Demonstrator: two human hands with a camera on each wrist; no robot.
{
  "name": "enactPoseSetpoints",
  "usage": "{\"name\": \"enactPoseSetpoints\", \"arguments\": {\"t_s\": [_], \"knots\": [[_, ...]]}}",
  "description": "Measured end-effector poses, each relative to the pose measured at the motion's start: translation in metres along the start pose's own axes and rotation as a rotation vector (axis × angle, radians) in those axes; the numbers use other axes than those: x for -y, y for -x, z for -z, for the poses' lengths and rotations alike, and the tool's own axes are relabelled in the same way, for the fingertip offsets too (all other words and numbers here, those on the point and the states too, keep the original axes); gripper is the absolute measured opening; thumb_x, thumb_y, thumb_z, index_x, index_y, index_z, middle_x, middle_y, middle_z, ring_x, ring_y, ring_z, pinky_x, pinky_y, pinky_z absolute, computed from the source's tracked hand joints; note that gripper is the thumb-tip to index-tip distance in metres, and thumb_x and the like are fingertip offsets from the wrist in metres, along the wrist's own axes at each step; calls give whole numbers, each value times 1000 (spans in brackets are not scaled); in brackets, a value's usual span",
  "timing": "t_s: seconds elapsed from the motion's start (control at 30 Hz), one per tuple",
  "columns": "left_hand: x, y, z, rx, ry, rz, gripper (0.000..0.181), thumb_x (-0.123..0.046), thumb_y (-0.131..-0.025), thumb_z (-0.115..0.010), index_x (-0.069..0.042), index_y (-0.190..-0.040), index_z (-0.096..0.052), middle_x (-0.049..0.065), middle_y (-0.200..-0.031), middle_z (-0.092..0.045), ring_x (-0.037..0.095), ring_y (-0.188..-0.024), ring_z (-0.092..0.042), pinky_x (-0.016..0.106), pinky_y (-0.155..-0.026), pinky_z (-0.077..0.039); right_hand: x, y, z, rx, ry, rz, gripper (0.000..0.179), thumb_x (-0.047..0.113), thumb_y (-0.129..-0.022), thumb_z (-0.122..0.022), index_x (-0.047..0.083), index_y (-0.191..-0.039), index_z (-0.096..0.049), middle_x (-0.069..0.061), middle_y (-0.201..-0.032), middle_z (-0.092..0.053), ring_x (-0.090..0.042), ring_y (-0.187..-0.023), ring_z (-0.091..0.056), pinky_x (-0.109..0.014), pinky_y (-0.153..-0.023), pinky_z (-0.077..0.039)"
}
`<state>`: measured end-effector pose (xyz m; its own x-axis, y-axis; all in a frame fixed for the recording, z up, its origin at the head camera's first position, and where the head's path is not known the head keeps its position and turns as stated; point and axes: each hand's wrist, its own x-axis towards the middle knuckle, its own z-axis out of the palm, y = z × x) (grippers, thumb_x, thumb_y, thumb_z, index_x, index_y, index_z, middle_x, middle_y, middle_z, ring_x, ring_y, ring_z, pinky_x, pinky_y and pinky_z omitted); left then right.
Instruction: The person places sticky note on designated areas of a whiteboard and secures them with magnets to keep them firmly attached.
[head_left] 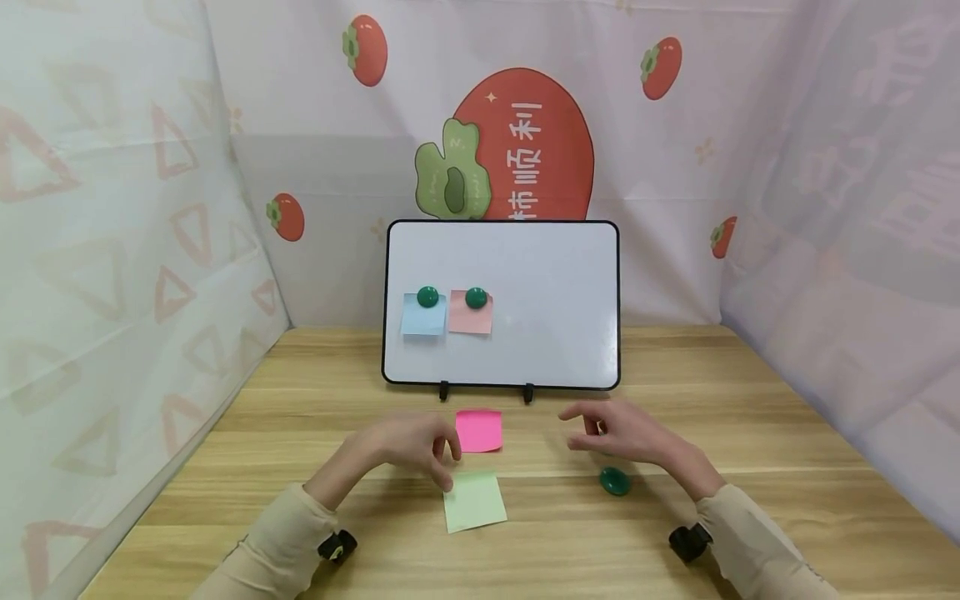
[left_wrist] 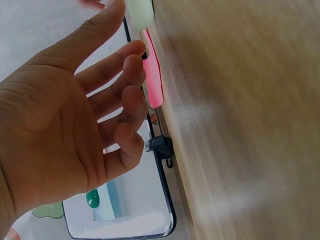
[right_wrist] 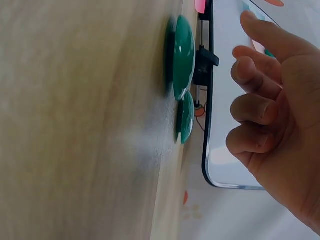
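My left hand (head_left: 412, 446) hovers over the table, fingers loosely bent and holding nothing. Its thumb tip is by the top left corner of a light green sticky note (head_left: 476, 502). Just right of the fingers, a bright pink sticky note (head_left: 479, 431) lies nearer the whiteboard. My right hand (head_left: 626, 432), also holding nothing, is raised with loosely curled fingers. Below it on the table is a round green magnet (head_left: 615, 481). In the right wrist view, a near magnet (right_wrist: 184, 57) and a second magnet (right_wrist: 186, 117) show; the head view mostly hides one behind the hand.
A black-framed whiteboard (head_left: 555, 308) stands at the back on small black feet (head_left: 528, 393). On its left half, green magnets hold a light blue note (head_left: 423, 321) and a pale pink note (head_left: 470, 319). Printed cloth (head_left: 322, 125) encloses the wooden table (head_left: 315, 367) at the back and sides.
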<state>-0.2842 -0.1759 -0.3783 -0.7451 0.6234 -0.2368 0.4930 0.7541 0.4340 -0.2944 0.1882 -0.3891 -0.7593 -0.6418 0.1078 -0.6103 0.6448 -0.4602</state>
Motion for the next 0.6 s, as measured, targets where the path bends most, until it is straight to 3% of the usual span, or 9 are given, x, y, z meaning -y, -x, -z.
{"name": "enactPoseSetpoints", "arguments": {"t_s": [0.17, 0.4, 0.6], "knots": [[-1, 1, -2, 39, -17, 4, 36, -41, -69, -89, -28, -96, -70, -9, -81, -60, 5, -71, -54, 26, -63, -43, -6, 3, 1, 62, -74, 13, 42, 38, -92, -70, 12, -125, -67, 11, -71, -53, -2, -62, -47, -21, -58, -42], [-2, 2, -3, 100, 73, 15, 33, -29, -70, -90, -21, -90, -66, -7, -77, -61, 5, -69, -51, 23, -61, -39, -11, 8, 2, 153, -167, 12, 41, 34, -93, -69, 12, -128, -65, 8, -72, -53, -3, -61, -45, -20, -57, -40], [-3, 3, -5, 92, 40, 22, 32, -33, -71, -89, -24, -90, -64, -9, -78, -59, 4, -69, -50, 23, -61, -39, -15, 12, 4, 191, -216, 26, 40, 32, -93, -69, 13, -128, -65, 8, -71, -52, -1, -60, -42, -20, -56, -38]]}}
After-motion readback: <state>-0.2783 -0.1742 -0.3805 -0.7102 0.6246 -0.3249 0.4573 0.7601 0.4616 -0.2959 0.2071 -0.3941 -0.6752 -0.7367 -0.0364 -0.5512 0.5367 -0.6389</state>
